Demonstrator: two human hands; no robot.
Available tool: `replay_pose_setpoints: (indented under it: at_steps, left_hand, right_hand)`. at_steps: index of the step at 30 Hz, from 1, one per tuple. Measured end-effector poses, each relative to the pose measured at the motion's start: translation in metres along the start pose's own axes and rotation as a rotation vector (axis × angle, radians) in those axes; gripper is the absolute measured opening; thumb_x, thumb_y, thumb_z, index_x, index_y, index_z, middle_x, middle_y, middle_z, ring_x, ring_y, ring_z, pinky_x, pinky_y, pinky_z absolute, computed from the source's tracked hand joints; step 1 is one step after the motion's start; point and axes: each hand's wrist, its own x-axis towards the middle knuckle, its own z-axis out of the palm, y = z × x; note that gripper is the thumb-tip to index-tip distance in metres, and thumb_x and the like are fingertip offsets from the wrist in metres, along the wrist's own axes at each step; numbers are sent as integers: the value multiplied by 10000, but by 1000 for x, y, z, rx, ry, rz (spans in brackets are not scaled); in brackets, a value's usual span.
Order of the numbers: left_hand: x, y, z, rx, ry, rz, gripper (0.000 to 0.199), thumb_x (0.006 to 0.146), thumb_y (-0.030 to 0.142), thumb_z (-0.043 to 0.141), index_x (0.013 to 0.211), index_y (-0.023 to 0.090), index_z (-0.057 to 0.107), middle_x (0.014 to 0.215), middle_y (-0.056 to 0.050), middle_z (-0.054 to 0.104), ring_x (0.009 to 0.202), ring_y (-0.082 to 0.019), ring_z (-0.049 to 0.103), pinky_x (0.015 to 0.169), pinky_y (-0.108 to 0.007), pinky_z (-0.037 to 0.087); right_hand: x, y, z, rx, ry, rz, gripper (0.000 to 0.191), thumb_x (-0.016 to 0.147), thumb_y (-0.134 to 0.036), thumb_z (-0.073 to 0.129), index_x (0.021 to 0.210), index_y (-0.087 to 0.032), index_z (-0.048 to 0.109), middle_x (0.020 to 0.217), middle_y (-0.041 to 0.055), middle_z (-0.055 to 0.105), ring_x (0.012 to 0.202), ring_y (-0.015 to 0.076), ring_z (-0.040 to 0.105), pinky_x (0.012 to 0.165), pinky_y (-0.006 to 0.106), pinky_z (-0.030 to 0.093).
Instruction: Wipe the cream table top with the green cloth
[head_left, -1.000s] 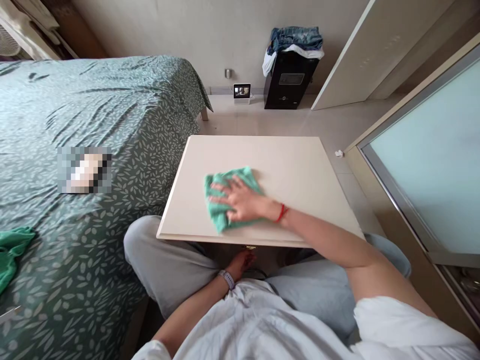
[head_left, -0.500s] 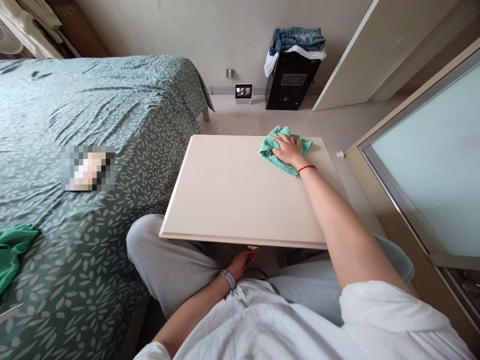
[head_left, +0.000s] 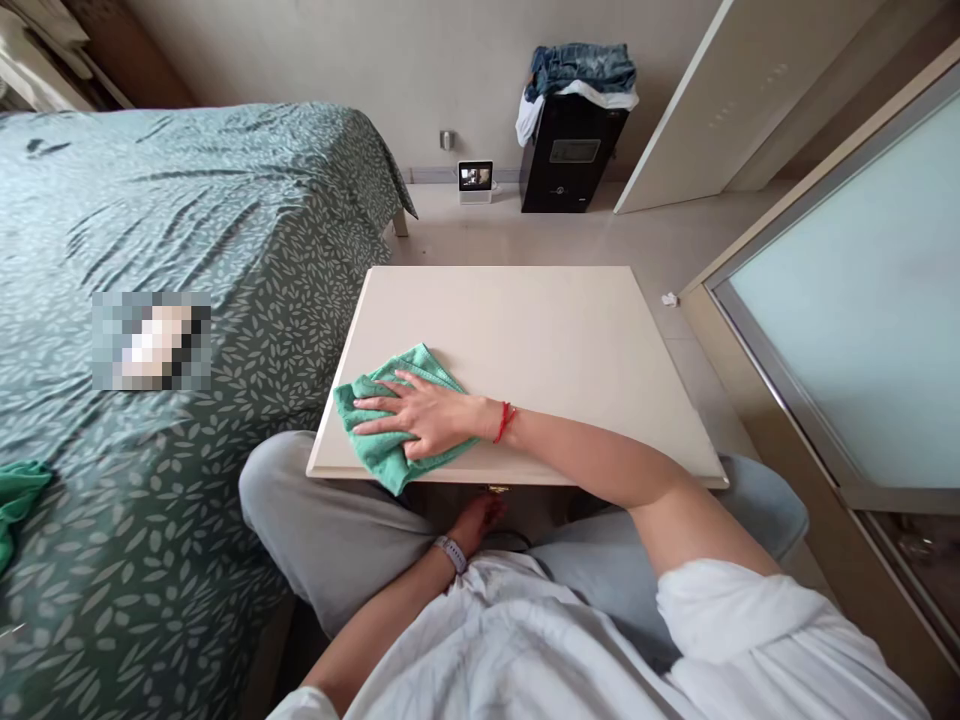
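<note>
My right hand (head_left: 427,412) lies flat with fingers spread on a green cloth (head_left: 390,470), pressing it against the tabletop. The cloth is at the near left corner of a small cream table (head_left: 525,340), hanging slightly past its left and front edges. A red string bracelet (head_left: 503,422) is on the right wrist. My left hand (head_left: 476,522) rests low between my legs, below the table's front edge, its fingers loosely curled and partly in shadow. I see nothing in it. Just above its fingers is a small gold-coloured metal fitting (head_left: 495,489) under the edge.
A bed (head_left: 285,290) with a green leaf-patterned sheet stands left, bearing a blurred object (head_left: 156,345) and green fabric (head_left: 19,500). Beyond the table are a small screen (head_left: 475,180) and a black cabinet (head_left: 566,160) topped with folded jeans (head_left: 581,70). A frosted-glass panel (head_left: 862,310) is right.
My right hand has swept the green cloth from the table's far right to its near left corner. My left hand stays below the front edge. The view has shifted slightly.
</note>
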Motion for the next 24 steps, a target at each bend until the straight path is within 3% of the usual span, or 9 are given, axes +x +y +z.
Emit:
replay_pose_setpoints:
  at_steps: [2,4,8,12,14,17,20,22,24]
  left_hand:
    - [-1,0,0,-3,-3,0,420,1180,111,505,816,184,703,783,-28,751,706,-100,632,705,-156,474]
    - [-1,1,1,-4,0,-3,441,1186,108,495,798,187,689,755,-24,735,695,-99,621,694,-154,470]
    - [-4,4,3,-6,5,-8,408,1150,76,529,792,187,690,740,-19,726,689,-98,615,678,-153,457]
    - [-11,5,4,-11,-18,-6,365,1128,80,582,801,183,708,759,-19,738,693,-93,615,682,-152,451]
    - [-14,5,5,-12,-30,-3,363,1133,95,587,804,182,713,767,-24,746,704,-98,621,691,-160,452]
    - [-15,5,5,-9,-36,4,358,1123,102,589,798,186,713,771,-26,750,723,-108,627,721,-179,459]
    - [-13,4,4,7,-31,9,301,1069,90,640,796,189,720,780,-23,755,743,-119,633,761,-200,471]
    - [-11,3,3,19,-26,10,266,1045,101,675,800,192,722,801,-22,764,756,-122,637,786,-209,477]
    - [-9,2,3,28,-21,11,241,1029,113,695,803,193,721,811,-21,767,768,-125,640,809,-217,484]
  right_hand:
    - [-11,22,-10,52,-14,173,793,1067,-307,699,1851,-409,634,2003,-14,462,1827,387,448,1536,599,287]
    - [-33,59,-21,95,9,465,790,1074,-288,684,1860,-353,628,2016,18,439,1812,392,460,1531,587,284]
    - [-99,136,-35,75,125,1005,785,1144,-245,453,1914,-97,498,2026,254,344,1777,525,449,1445,798,301]
    - [-141,175,-39,110,273,1382,775,1151,-284,423,1908,-150,522,2020,228,373,1793,510,403,1442,778,297]
    - [-133,177,-39,123,264,1357,777,1167,-305,416,1919,-132,504,2018,259,357,1790,538,379,1428,826,264]
    - [-88,149,-34,123,208,1124,762,1178,-304,485,1916,-116,516,2030,269,322,1785,558,380,1444,832,217]
    - [-31,92,-21,135,116,769,747,1127,-349,659,1872,-310,618,2052,86,355,1820,484,388,1521,684,204]
    - [0,53,-13,114,37,429,769,1094,-355,696,1860,-358,628,2059,44,341,1849,497,349,1524,719,201]
    - [17,31,-10,111,-21,176,784,1086,-317,674,1868,-355,616,2064,29,328,1863,498,329,1522,742,202]
